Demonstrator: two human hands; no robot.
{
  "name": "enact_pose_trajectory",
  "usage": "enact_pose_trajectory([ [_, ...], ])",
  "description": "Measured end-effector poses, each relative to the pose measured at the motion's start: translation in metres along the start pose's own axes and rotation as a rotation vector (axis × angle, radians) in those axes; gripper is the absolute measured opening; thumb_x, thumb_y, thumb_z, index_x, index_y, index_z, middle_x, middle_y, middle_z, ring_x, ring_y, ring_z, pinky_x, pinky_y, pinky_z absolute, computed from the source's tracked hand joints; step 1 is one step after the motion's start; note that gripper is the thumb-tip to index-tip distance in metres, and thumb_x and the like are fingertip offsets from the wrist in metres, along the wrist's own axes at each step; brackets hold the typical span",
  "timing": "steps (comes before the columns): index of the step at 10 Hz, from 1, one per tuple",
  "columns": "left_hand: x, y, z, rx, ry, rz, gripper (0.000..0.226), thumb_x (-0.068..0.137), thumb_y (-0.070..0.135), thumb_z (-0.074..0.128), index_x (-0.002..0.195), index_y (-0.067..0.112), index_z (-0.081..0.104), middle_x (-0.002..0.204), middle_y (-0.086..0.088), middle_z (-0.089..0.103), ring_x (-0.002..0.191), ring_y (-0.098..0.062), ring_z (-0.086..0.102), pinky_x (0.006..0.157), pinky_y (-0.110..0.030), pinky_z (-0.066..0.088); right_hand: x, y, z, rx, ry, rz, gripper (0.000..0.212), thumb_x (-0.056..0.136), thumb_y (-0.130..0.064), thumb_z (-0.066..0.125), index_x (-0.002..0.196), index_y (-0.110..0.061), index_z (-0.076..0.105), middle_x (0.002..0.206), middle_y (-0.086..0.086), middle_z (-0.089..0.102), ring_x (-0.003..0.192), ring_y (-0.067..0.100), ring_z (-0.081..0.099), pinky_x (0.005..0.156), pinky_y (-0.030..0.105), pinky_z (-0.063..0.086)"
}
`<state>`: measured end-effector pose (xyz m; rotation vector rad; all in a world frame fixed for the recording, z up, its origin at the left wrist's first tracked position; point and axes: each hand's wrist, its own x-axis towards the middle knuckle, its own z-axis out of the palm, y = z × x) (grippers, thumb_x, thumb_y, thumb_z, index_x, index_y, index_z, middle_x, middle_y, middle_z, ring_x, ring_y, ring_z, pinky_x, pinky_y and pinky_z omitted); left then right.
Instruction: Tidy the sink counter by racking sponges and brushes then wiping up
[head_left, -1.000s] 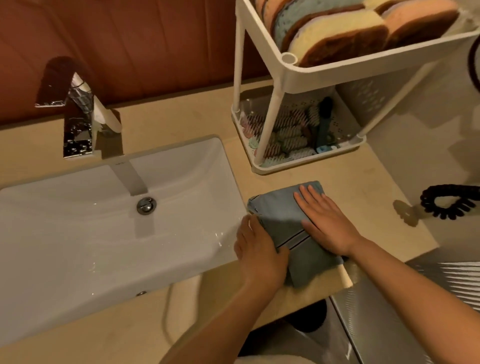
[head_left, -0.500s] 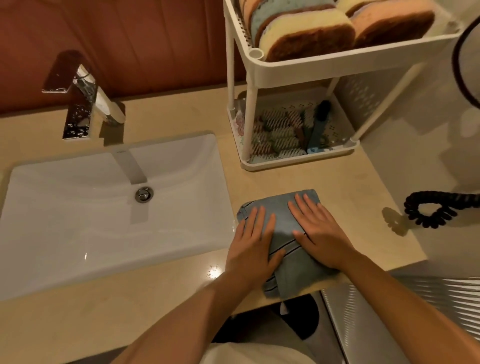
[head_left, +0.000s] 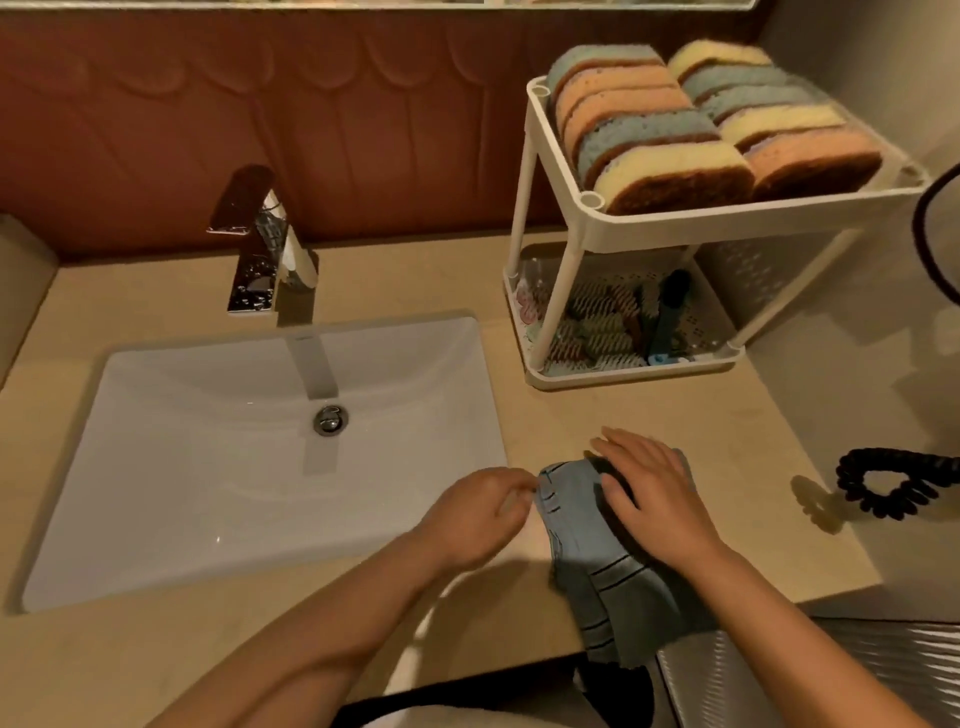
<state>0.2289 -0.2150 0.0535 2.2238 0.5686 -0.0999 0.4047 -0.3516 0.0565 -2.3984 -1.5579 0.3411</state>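
Observation:
A folded blue cloth (head_left: 608, 566) lies on the beige counter (head_left: 649, 415) right of the sink, its near end hanging over the front edge. My right hand (head_left: 649, 488) rests flat on the cloth's far part with straight fingers. My left hand (head_left: 483, 512) is beside the cloth's left edge, fingers loosely curled, fingertips at the hem; whether they pinch it I cannot tell. A white two-tier rack (head_left: 675, 223) stands at the back right, with several sponges (head_left: 670, 176) on top and brushes (head_left: 608, 322) on the bottom shelf.
The white sink (head_left: 208, 467) with a chrome tap (head_left: 265, 249) fills the left half. A black coiled cord (head_left: 893, 488) lies on the counter's right end. A ribbed metal surface (head_left: 831, 675) sits below the counter at lower right.
My left hand slid off the cloth to its left edge and its fingers curled. The cloth now hangs further over the front edge. The camera tilted up, showing more wall.

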Motion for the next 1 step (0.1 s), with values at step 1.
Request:
enact_pose_trajectory([
  [1,-0.0034,-0.0317,-0.0432,-0.009,-0.096,-0.148,0.031,0.097,0.027,0.041,0.119,0.014,0.058,0.122,-0.006,0.061,0.11,-0.021,0.057,0.091,-0.028,0.043,0.0295,-0.0384,0.0033,0.068,-0.066,-0.056,0.045,0.095,-0.03,0.04,0.139,-0.022,0.04,0.149,-0.001,0.035,0.139,0.017,0.027,0.106,0.017,0.009],
])
